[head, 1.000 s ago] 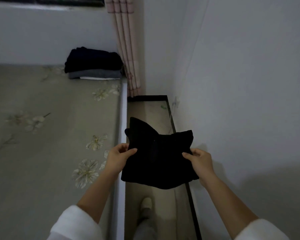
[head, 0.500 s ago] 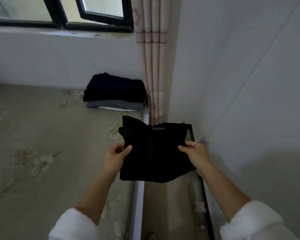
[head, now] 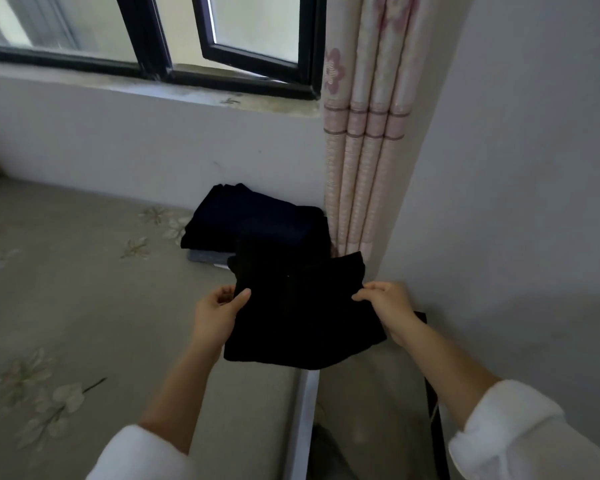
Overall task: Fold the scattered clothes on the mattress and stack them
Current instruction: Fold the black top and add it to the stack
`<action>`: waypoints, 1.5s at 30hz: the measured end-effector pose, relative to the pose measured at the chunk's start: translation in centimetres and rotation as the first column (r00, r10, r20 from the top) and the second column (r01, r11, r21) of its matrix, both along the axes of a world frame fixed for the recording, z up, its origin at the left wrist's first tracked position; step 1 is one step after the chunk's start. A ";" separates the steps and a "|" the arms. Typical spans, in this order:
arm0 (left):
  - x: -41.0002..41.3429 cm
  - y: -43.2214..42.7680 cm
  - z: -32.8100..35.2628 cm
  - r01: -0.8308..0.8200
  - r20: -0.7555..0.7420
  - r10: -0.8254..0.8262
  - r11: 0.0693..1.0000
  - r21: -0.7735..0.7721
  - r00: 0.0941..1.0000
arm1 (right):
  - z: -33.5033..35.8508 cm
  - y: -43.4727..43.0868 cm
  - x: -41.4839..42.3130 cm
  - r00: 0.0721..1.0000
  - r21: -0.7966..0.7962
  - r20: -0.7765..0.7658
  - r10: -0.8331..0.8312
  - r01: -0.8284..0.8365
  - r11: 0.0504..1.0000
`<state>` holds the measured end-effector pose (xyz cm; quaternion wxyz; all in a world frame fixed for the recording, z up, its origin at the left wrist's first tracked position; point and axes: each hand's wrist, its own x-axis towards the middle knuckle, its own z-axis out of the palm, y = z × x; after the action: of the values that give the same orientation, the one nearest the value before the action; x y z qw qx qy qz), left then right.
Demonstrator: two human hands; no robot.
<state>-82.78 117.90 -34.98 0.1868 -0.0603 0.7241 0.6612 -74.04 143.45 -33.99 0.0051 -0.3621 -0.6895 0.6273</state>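
- I see the mattress on the left, grey with pale flower prints.
- The left hand pinches the black garment's left edge, thumb on top.
- The black garment is folded into a rough square, plain and matte. It is held in the air over the mattress's right edge, in front of the stack of folded dark clothes.
- The right hand grips its right edge with curled fingers.
- A pink-patterned curtain hangs just beside the stack.

Single head-worn wide-angle camera looks forward and down, close over the mattress, facing the window straight ahead.
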 end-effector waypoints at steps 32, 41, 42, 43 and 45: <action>-39.6 10.6 -15.0 -0.074 -0.207 -0.371 0.343 -0.936 0.905 | -13.7 5.4 -41.4 0.886 0.666 0.095 0.454 -0.396 0.632; -39.7 10.4 -16.9 0.222 0.125 -0.388 0.216 -0.951 0.913 | -17.8 3.6 -40.1 0.449 0.455 0.612 0.651 -0.873 0.174; -40.0 10.5 -16.4 0.259 0.156 -0.393 0.223 -0.940 0.906 | -17.6 3.7 -40.4 0.434 0.442 0.620 0.653 -0.882 0.167; -40.1 10.5 -15.9 0.294 0.185 -0.401 0.230 -0.928 0.897 | -17.3 3.8 -40.5 0.420 0.429 0.625 0.657 -0.889 0.160; -39.6 10.2 -15.0 0.333 0.212 -0.417 0.242 -0.911 0.884 | -16.9 4.2 -40.2 0.404 0.415 0.631 0.662 -0.897 0.152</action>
<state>-122.41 128.10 -49.95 0.2434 0.0435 0.9666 0.0674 -114.26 147.64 -50.93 -0.2902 -0.0013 -0.9455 0.1478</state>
